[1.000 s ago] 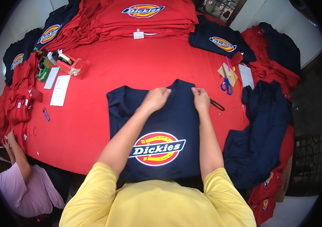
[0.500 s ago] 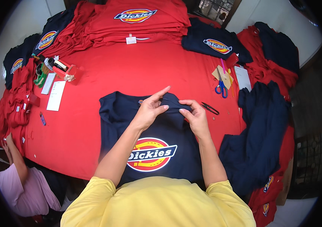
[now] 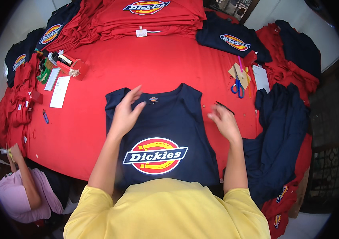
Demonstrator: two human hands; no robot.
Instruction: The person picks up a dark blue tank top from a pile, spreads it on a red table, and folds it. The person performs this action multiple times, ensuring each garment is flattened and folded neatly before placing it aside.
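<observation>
While the shirt (image 3: 169, 121) lies flat at the near edge of the red table (image 3: 137, 59), the left hand (image 3: 127, 113) is over its left shoulder, contact unclear, and the right hand (image 3: 225, 122) is off its right edge, near a black tool (image 3: 222, 105); the 2 are apart, fingers loose. The shirt's neck points away, probably so both shoulders are within reach; the scissors (image 3: 238, 88) lie aside, likely to leave room. Navy and mostly smooth, it bears 1 large red, yellow and white print (image 3: 155, 156).

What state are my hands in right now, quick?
Left hand: open, holding nothing, over the navy shirt.
Right hand: open, close to the black tool; can't tell if they touch.
</observation>
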